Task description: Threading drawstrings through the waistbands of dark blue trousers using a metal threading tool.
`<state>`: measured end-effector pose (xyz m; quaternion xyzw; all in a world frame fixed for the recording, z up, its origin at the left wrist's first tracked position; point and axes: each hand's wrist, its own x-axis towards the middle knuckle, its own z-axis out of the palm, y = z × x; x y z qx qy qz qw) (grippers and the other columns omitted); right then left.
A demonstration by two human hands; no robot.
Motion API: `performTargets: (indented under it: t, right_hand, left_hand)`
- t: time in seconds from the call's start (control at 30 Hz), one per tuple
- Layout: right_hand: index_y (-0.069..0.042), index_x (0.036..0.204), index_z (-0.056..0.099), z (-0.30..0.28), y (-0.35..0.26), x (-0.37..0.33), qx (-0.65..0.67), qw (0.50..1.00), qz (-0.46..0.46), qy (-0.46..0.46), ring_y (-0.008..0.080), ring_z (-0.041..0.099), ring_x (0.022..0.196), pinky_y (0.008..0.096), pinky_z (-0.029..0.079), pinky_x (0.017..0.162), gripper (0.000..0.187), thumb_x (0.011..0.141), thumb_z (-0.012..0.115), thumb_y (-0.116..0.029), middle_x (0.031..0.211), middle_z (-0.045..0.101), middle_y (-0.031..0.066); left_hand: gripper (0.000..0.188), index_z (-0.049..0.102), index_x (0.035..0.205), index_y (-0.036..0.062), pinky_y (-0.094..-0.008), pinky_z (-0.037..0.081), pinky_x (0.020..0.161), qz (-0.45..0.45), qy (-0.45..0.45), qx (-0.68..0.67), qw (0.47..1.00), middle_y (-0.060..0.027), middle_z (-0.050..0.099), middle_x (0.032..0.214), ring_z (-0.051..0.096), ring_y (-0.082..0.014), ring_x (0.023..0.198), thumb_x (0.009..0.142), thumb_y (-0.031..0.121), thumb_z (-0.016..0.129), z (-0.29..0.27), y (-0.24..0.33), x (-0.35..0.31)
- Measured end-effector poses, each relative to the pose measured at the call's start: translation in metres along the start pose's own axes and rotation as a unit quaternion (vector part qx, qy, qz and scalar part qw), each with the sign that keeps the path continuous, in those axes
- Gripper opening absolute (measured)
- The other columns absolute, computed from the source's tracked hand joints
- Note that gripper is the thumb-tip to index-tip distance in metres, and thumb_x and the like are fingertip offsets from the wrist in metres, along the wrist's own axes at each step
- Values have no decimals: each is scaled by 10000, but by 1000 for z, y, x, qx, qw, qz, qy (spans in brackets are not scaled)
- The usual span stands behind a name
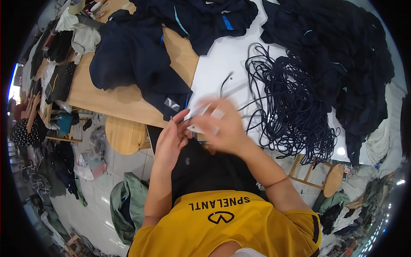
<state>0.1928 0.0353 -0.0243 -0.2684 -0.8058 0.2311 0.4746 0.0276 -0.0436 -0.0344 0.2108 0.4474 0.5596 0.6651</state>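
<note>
My left hand [170,141] is raised over the near table edge. Its thumb and fingers pinch a short dark length that looks like navy cord. Close beside it, my right hand [226,124] is smeared by motion, so its fingers are hard to read. Something small and pale shows blurred at its fingers; I cannot tell what it is. Dark strands run from around this hand to a tangled heap of navy cord [284,98] on the white tabletop. Just beyond my left hand, a navy garment piece [128,60] with a small white mark hangs over the edge.
More navy garments [329,47] are piled at the right and far side. The wooden tabletop [100,96] adjoins the white one [214,64]. Below stand round wooden stools [125,136]. A green cloth bundle [130,205] lies on the floor. Another person [29,128] is at the far left.
</note>
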Motion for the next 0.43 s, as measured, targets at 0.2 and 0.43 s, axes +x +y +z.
performTargets:
  t: [0.2,0.43]
  right_hand:
    - [-100,885,593,14,-15,-55,173,960,-2,-222,223,637,803,333,481,697,126,802,689,-99,1056,674,38]
    - [-55,1097,390,-15,9,-30,531,808,254,0,302,535,1201,390,394,1027,101,1023,347,-109,1421,376,211]
  left_hand:
    - [494,412,1398,109,-215,326,551,45,-204,-393,895,-55,641,1118,420,-81,665,1001,403,424,-34,26,35]
    - [406,474,1333,95,-214,293,428,130,-68,100,984,-74,619,1184,388,-45,519,977,284,516,-53,45,29]
